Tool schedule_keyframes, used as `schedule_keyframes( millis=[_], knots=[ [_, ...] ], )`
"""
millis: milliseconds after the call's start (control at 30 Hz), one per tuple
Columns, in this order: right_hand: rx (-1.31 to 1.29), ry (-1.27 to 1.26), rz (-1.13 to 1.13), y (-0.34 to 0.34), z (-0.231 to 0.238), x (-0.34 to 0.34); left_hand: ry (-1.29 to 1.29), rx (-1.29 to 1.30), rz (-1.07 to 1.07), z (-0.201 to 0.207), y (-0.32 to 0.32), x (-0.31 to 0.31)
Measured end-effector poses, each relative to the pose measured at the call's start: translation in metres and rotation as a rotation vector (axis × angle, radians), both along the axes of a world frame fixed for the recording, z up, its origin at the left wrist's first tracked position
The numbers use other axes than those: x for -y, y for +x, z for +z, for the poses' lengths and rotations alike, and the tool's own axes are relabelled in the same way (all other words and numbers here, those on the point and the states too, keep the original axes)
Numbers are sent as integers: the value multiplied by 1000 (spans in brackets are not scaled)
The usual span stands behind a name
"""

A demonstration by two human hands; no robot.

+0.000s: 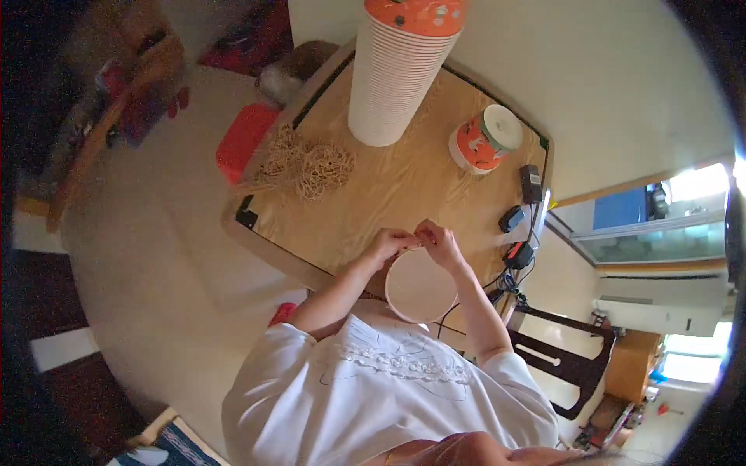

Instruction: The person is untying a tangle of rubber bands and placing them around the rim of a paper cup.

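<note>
Close to my body, a paper bucket [422, 287] is tilted so its round pale opening faces up toward me. At its far rim my left hand [395, 242] is closed, fingertips pinching the edge. Right beside it my right hand [440, 243] pinches the same stretch of rim, the two hands nearly touching. Whatever small thing may lie between the fingertips is too small to make out. A tall stack of nested white paper buckets [396, 85] with an orange printed band leans away at the back of the table. To the left lies a loose heap of tan cords [307, 165].
An orange printed tub with a pale top [482, 144] stands at the table's back right. Black power adapters [518, 255] and tangled cables line the right edge. A red container [247, 140] sits beyond the left edge. A dark wooden chair [563, 357] stands at right.
</note>
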State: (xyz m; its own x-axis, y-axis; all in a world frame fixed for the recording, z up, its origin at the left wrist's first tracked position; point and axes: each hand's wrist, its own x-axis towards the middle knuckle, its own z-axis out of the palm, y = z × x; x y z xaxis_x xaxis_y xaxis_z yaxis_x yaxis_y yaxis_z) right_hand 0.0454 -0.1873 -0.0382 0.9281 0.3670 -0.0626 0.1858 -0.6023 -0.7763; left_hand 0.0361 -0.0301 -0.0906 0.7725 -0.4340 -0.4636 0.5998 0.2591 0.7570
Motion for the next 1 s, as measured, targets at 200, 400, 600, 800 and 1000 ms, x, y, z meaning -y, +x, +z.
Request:
schedule_keyframes(
  millis=[200,400,600,800,1000],
  knots=[
    [-139,149,-72,3,-16,5,105,13,-13,0,1,2],
    [-318,-131,-257,12,5,-6,334,288,88,1,-4,5],
    [-212,-189,14,15,-5,0,527,453,125,-16,0,8],
    [-331,-288,-106,14,4,-6,463,434,122,-25,-4,9],
    [-261,-163,23,15,-14,2,455,481,141,-20,-5,11]
  ],
)
